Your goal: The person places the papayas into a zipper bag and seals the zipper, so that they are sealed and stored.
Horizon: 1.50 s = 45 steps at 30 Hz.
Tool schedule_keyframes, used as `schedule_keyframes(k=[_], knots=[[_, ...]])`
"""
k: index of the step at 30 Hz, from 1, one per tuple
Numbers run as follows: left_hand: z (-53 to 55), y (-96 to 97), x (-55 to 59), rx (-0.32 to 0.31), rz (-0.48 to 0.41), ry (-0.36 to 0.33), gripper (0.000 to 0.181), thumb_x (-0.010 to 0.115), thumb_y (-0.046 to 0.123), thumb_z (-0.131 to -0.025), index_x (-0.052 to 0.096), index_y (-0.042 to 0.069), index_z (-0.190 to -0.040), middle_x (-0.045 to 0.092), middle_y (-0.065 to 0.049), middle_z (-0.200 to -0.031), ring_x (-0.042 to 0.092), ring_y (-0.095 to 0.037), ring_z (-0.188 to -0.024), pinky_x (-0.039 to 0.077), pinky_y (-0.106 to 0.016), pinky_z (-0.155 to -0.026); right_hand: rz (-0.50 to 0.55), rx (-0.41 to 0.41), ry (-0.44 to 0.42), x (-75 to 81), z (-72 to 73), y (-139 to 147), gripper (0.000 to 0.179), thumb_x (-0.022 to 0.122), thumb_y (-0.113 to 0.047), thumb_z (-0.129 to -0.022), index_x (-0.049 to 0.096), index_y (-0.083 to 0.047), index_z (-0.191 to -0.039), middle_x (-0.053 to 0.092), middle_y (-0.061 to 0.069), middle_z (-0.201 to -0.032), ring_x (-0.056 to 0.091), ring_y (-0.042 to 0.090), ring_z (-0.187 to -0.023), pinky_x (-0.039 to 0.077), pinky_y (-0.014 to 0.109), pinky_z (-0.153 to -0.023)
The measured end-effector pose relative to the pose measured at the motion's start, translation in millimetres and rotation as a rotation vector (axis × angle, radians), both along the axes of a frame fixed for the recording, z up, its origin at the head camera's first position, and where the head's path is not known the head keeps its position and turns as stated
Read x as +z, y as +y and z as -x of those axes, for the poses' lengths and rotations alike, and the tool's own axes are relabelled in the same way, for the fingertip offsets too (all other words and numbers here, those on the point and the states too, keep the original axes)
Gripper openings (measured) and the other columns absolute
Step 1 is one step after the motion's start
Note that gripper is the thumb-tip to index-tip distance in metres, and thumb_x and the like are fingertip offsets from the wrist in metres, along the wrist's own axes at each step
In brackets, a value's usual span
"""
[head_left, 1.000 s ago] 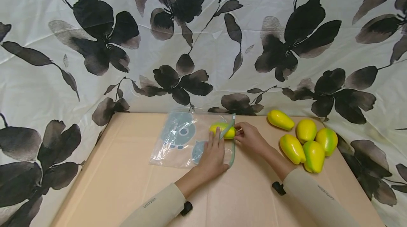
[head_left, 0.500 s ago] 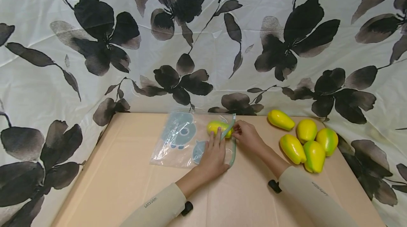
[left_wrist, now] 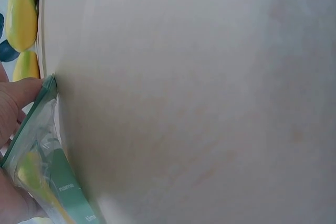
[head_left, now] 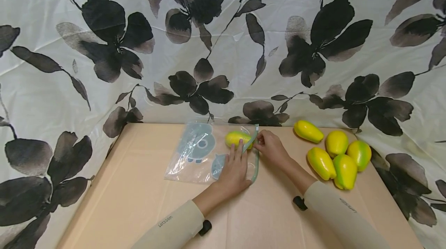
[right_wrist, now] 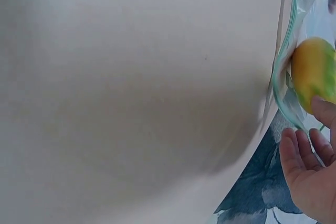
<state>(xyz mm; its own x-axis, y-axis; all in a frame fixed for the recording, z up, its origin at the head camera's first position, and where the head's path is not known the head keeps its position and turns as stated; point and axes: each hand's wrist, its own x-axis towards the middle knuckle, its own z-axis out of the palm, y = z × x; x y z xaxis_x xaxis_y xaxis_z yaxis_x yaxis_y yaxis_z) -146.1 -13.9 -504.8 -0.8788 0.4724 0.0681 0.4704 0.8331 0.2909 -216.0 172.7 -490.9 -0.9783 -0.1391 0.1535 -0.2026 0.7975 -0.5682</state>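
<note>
Flowered cloth [head_left: 244,51]: we see it at 12 o'clock, behind everything, white with dark blooms.
Table [head_left: 139,187]: tan, beneath the things we list next.
Left sleeve [head_left: 170,224]: beige, at 7 o'clock from the middle of the bag [head_left: 182,165].
Clear bag: flat on the table, mouth toward 3 o'clock; we make out a big blue animal print [head_left: 200,142] toward 10 and a smaller print [head_left: 216,167] toward 5.
Left hand [head_left: 231,173]: at the bag's 4 o'clock, laid on it with fingers straight, thumb out at the mouth's edge; we see it curled round nothing.
Bagged fruit [head_left: 235,138]: yellow, lying inside the bag at 2 o'clock, just within the mouth, one end partly behind the green strip [head_left: 255,165].
Bag's mouth: edged by that strip, which our left fingers and thumb touch.
Right hand [head_left: 273,148]: at 3 o'clock, thumb tip against the bagged fruit, fingers loosely bent with a clear gap to the thumb; whether they touch the bag's edge we cannot tell.
Loose fruit [head_left: 336,143]: five yellow-green pieces well to 3 o'clock, four bunched together, one at their 10 o'clock.
Right sleeve [head_left: 345,214]: beige, toward 4 o'clock.
</note>
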Motion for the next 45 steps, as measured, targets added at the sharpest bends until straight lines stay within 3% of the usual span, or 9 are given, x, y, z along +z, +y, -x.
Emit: schedule_keyframes(k=[9,17,25,30,33,40,45], knots=[[0.5,0.6,-0.8,0.005,0.010,-0.006,0.116,0.092,0.045,-0.073,0.031,-0.002,-0.159,0.001,-0.019,-0.174,0.011,-0.046,-0.158,0.035,-0.064,-0.118,-0.035,-0.026,-0.047,10.0,-10.2,11,0.037,0.081,-0.021,-0.090,0.064,-0.002,-0.117,0.067,0.015,-0.111,0.063,0.029,-0.099,0.058,0.047,-0.093],[0.5,0.0,-1.7,0.005,0.001,-0.009,0.114,0.093,0.042,-0.073,0.033,-0.003,-0.158,0.002,-0.020,-0.174,0.011,-0.046,-0.158,0.034,-0.064,-0.118,-0.072,-0.012,-0.040,17.1,-27.2,33,0.046,0.079,-0.021,-0.092,0.061,-0.001,-0.129,0.062,0.019,-0.132,0.057,0.038,-0.125,0.047,0.056,-0.110],[0.7,-0.1,-1.1,0.006,-0.010,-0.006,0.108,0.092,0.041,-0.073,0.038,-0.002,-0.156,0.002,-0.020,-0.174,0.010,-0.046,-0.158,0.034,-0.065,-0.118,-0.070,-0.036,-0.038,29.3,-42.5,64,0.057,0.079,-0.024,-0.092,0.056,0.000,-0.138,0.057,0.023,-0.140,0.051,0.043,-0.133,0.043,0.060,-0.111],[1.6,1.4,-1.4,0.004,-0.012,-0.010,0.111,0.093,0.042,-0.073,0.035,-0.002,-0.157,0.001,-0.020,-0.173,0.010,-0.047,-0.158,0.034,-0.065,-0.118,-0.083,-0.042,-0.070,34.8,-52.3,86,0.065,0.077,-0.026,-0.093,0.049,0.001,-0.145,0.044,0.027,-0.155,0.040,0.046,-0.143,0.036,0.065,-0.115],[1.7,1.8,-2.0,0.003,-0.013,-0.018,0.113,0.092,0.042,-0.073,0.033,-0.002,-0.158,0.001,-0.020,-0.174,0.010,-0.047,-0.158,0.034,-0.065,-0.118,-0.102,-0.046,-0.072,35.1,-58.7,98,0.071,0.077,-0.029,-0.093,0.045,0.002,-0.148,0.040,0.027,-0.159,0.037,0.047,-0.145,0.034,0.066,-0.115],[1.9,1.1,-2.9,0.005,0.003,-0.022,0.112,0.092,0.043,-0.074,0.033,-0.002,-0.158,-0.001,-0.020,-0.174,0.009,-0.047,-0.158,0.033,-0.064,-0.118,-0.138,-0.064,-0.041,35.2,-73.9,123,0.078,0.081,-0.027,-0.089,0.042,0.005,-0.148,0.045,0.030,-0.149,0.041,0.050,-0.137,0.036,0.069,-0.111],[2.0,0.7,-2.4,0.006,-0.007,-0.022,0.111,0.092,0.042,-0.074,0.033,-0.002,-0.158,-0.001,-0.020,-0.174,0.009,-0.047,-0.158,0.033,-0.064,-0.118,-0.193,-0.100,-0.077,35.7,-82.9,140,0.081,0.081,-0.028,-0.089,0.038,0.005,-0.149,0.044,0.034,-0.144,0.047,0.051,-0.126,0.041,0.070,-0.104]])
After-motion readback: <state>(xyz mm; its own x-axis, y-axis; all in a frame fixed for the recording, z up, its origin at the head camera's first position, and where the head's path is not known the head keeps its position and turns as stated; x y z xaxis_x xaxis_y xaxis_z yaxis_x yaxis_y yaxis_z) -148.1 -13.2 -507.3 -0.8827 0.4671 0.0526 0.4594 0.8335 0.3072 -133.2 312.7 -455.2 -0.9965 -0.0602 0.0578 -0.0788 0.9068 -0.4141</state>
